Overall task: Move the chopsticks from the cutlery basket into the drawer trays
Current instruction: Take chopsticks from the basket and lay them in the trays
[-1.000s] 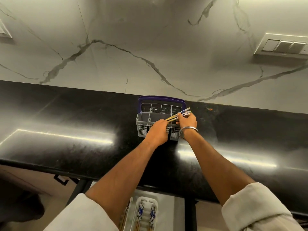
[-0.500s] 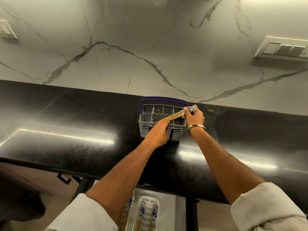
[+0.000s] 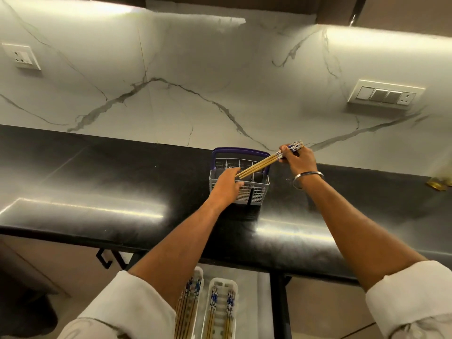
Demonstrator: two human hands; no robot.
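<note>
Three wooden chopsticks with blue-and-white patterned ends are pinched in the right hand, slanting above the grey slotted cutlery basket. The left hand, fingers loosely extended, rests against the basket's near left wall. Glossy black counter lies open either side. White trays below already hold chopsticks.

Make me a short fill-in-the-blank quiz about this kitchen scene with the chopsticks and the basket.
1. The right hand pinches the chopsticks by their ____ patterned ends.
2. The left hand rests on the cutlery basket, which has a ____ handle.
3. The basket stands on a ____ countertop.
4. Below, the drawer trays already hold ____.

Missing words: blue; purple; black; chopsticks
</note>
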